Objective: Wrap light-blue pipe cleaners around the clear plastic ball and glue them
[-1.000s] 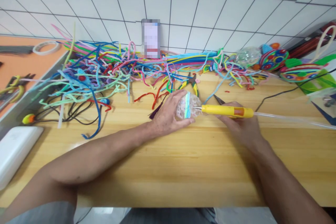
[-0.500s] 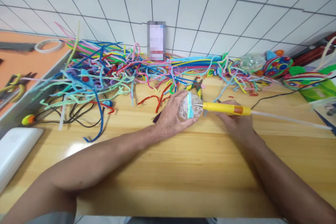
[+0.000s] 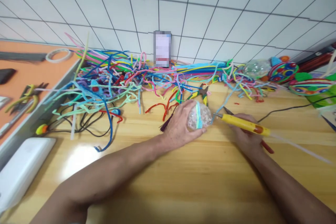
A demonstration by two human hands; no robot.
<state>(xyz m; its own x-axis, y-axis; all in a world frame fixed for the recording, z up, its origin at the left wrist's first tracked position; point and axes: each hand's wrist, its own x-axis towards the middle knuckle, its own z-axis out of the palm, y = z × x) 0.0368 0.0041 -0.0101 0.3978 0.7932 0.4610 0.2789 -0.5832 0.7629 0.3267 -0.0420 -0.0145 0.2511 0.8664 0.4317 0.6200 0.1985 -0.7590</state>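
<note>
Clear ball [image 3: 206, 114] with blue-and-green band [image 3: 198, 113], at mid-tabletop [image 3: 168, 182]. Cupped in left hand [image 3: 178, 124], fingers partly open around one side. Right hand [image 3: 248, 140] closed on yellow glue gun [image 3: 244, 124] and red-handled tool [image 3: 267, 147]. Metal tip [image 3: 217, 114] at ball moments ago, now drawn back, just beside. Apparently a break in contact, with ball steadied.

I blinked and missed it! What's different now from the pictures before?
The yellow glue gun moved. Its tip was over the clear ball; the right hand has pulled it back to the right, so now the tip is just beside the ball. The gun slants more too, its back end nearer the person. Nothing was let go. The left hand still holds the ball.
</note>
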